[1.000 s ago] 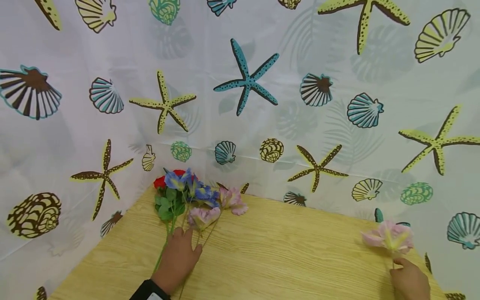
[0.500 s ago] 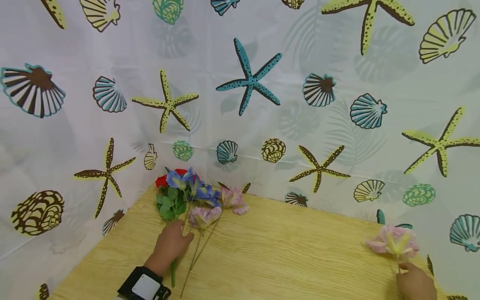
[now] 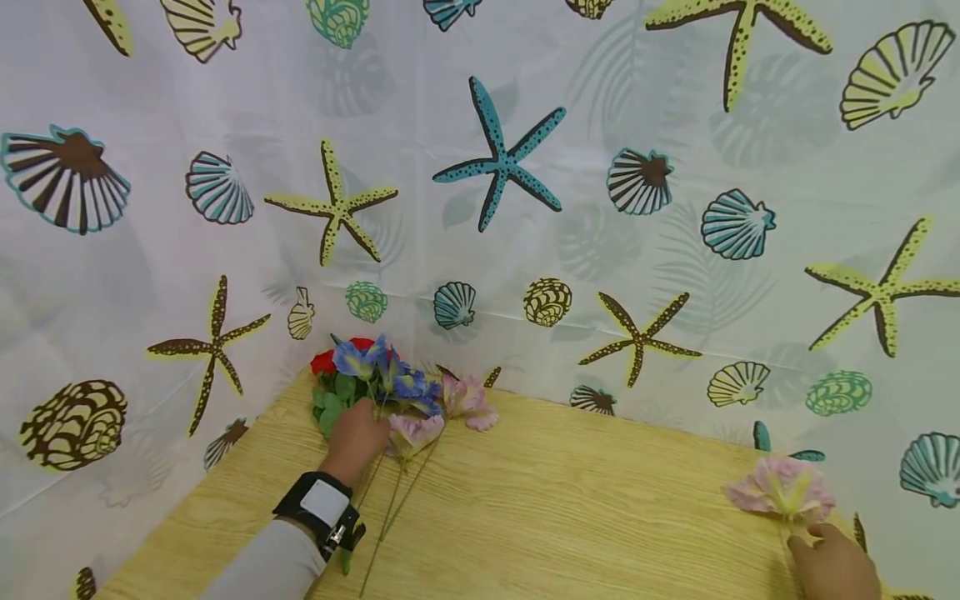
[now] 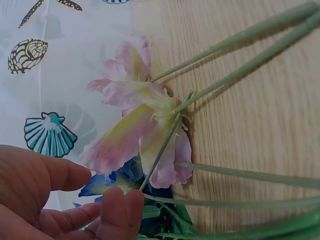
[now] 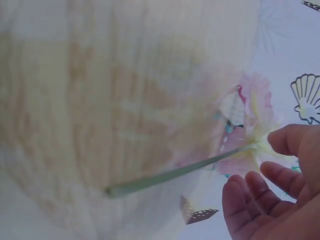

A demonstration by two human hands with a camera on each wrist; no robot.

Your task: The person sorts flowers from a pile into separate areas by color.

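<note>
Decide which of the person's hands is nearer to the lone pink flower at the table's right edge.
Right. The right hand sits just below the lone pink flower, at its stem; the left hand is across the table at the flower bunch.

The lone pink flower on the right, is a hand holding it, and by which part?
The right hand is open at the pink flower, fingers by the top of its stem just under the bloom; no closed grip shows.

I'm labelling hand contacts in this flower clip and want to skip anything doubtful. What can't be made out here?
- Head view: the left hand covers where the bunch of flowers meets its fingers.
- Head view: the right hand is cut off by the bottom edge.
- Right wrist view: motion blur; whether the fingers touch the pink flower is unclear.
</note>
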